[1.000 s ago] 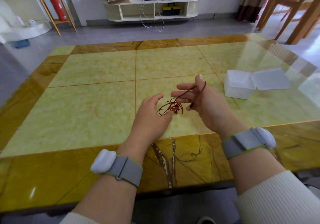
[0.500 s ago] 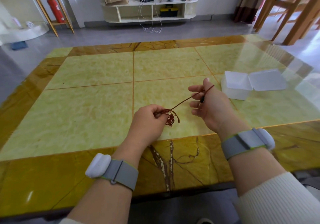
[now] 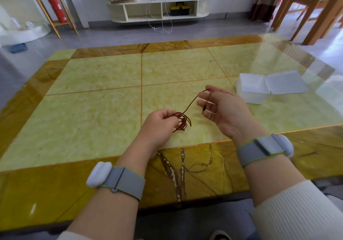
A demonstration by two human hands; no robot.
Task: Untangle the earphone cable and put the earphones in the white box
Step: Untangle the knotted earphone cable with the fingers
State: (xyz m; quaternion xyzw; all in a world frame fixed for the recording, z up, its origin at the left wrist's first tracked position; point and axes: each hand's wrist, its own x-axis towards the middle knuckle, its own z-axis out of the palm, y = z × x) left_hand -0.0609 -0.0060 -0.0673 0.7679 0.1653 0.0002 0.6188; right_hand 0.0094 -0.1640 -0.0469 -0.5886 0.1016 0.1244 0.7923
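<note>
One big table (image 3: 89,120) fills most of the view. Its top is smooth, shiny stone. The middle is pale yellow-green and cut into square panels by thin orange lines. All round the edge runs a darker golden-brown band with brown veins in it.

Two bare arms reach over the near edge. Each wrist wears one grey cloth band (image 3: 126,183) with a smooth white rounded pod on it, so there are two bands. One cream ribbed sleeve (image 3: 297,210) shows on the right arm.

One white box (image 3: 250,91) sits near the right edge of the table. It is plastic and square, and a bit see-through. Its flat lid is flipped open and lies on the table at its right side.

The left hand (image 3: 157,124) is curled up and pinches the knotted part of the earphone cable (image 3: 182,123). The right hand (image 3: 224,111) is up and loosely open, and its top fingers pinch the far end of the cable. A small dark piece hangs by its fingers, too blurry to make out.

There is one cable, thin, reddish-brown, like string. One straight bit runs between the two hands. The rest is a small messy bunch of loops hanging by the left hand, just above the table, near the middle of the near edge and well apart from the box.
</note>
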